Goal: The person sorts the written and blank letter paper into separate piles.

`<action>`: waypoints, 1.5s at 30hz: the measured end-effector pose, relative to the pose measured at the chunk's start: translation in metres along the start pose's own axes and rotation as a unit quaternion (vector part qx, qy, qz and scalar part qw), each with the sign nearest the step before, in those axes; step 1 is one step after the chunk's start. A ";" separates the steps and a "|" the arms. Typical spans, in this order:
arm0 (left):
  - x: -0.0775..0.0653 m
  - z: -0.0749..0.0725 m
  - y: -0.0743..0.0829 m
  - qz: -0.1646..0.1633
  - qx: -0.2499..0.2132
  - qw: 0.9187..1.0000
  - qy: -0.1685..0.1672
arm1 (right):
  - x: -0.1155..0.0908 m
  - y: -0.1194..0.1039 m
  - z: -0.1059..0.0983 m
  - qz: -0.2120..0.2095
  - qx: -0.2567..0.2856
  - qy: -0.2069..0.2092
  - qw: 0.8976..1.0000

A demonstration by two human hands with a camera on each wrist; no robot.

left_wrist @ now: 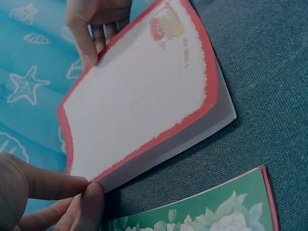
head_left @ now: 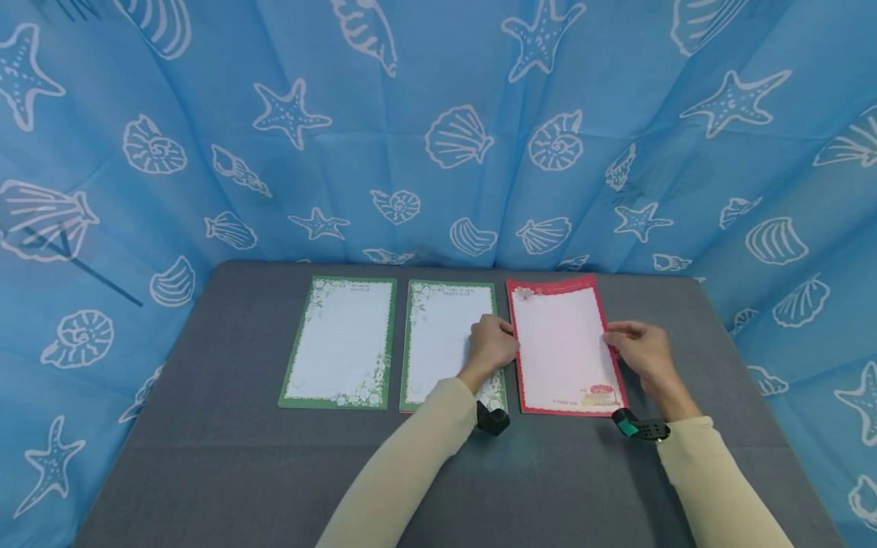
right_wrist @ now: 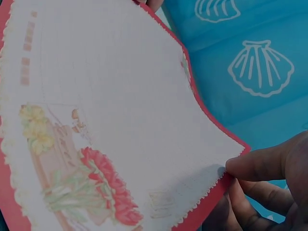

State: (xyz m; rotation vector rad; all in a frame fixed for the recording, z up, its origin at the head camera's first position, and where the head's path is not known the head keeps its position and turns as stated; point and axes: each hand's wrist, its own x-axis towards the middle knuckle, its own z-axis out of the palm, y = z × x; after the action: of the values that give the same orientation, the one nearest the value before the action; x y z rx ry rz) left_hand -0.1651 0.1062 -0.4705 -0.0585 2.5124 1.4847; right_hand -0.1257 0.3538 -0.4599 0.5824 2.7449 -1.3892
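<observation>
A red-bordered sheet of stationery paper (head_left: 558, 342) with a flower print in its lower right corner lies at the right of the row. My left hand (head_left: 490, 344) pinches its left edge between thumb and finger, reaching across the middle green-bordered sheet (head_left: 438, 335). On the opposite edge, my right hand (head_left: 642, 354) grips the paper with the thumb (right_wrist: 255, 163) on top. The sheet bows between the hands, and white paper (left_wrist: 163, 154) shows under its red rim in the left wrist view.
Another green-bordered sheet (head_left: 339, 342) lies at the left of the row. A thin red edge (left_wrist: 272, 207) shows along the middle green sheet. The grey cloth-covered table (head_left: 226, 365) ends at a blue curtain (head_left: 411, 152) printed with seashells.
</observation>
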 end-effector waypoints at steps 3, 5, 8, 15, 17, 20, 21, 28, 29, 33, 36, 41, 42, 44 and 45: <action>-0.002 0.000 0.002 0.002 0.015 1.000 0.004 | -0.004 -0.003 0.000 0.007 -0.009 -0.004 1.000; -0.003 0.001 0.003 0.004 0.022 1.000 0.004 | -0.004 -0.003 0.002 0.016 -0.015 0.003 1.000; -0.004 0.001 0.004 0.007 0.027 1.000 0.005 | -0.003 -0.001 0.003 0.024 -0.025 0.010 0.999; -0.003 0.003 0.004 0.008 0.035 0.999 0.009 | -0.002 0.001 0.003 0.022 -0.032 0.002 0.999; -0.003 0.004 0.004 0.007 0.035 0.999 0.008 | -0.002 0.000 0.003 0.025 -0.033 0.004 0.999; -0.003 0.005 0.005 0.006 0.031 0.999 0.014 | -0.002 0.000 0.004 0.026 -0.038 0.013 0.999; -0.003 0.005 0.006 0.006 0.028 0.999 0.017 | -0.002 0.000 0.004 0.026 -0.039 0.017 0.999; -0.005 0.002 0.007 0.004 0.027 0.999 0.023 | -0.003 -0.004 0.007 0.015 -0.055 0.042 0.997; -0.005 0.001 0.007 0.006 0.028 0.999 0.025 | -0.004 -0.005 0.008 0.014 -0.057 0.043 0.997; -0.005 -0.005 0.001 0.020 0.032 0.999 0.032 | -0.006 -0.011 0.015 0.011 -0.056 0.038 0.998; -0.005 -0.011 -0.004 0.035 0.031 0.998 0.039 | -0.010 -0.018 0.020 0.005 -0.050 0.023 0.998; -0.004 -0.023 -0.013 0.043 0.022 0.998 0.049 | -0.013 -0.028 0.030 -0.017 -0.041 -0.006 0.999; -0.004 -0.025 -0.015 0.043 0.022 0.998 0.051 | -0.013 -0.030 0.032 -0.021 -0.039 -0.010 0.999; -0.004 -0.031 -0.018 0.039 0.022 0.997 0.056 | -0.013 -0.033 0.036 -0.030 -0.035 -0.018 0.999; -0.005 -0.034 -0.020 0.036 0.020 0.997 0.059 | -0.013 -0.034 0.038 -0.036 -0.035 -0.019 0.999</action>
State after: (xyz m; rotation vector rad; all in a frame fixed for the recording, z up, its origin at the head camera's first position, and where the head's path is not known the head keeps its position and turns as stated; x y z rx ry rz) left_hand -0.1635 0.0671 -0.4708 -0.0492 2.6634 1.4980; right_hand -0.1313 0.3014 -0.4544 0.4528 2.7969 -1.2982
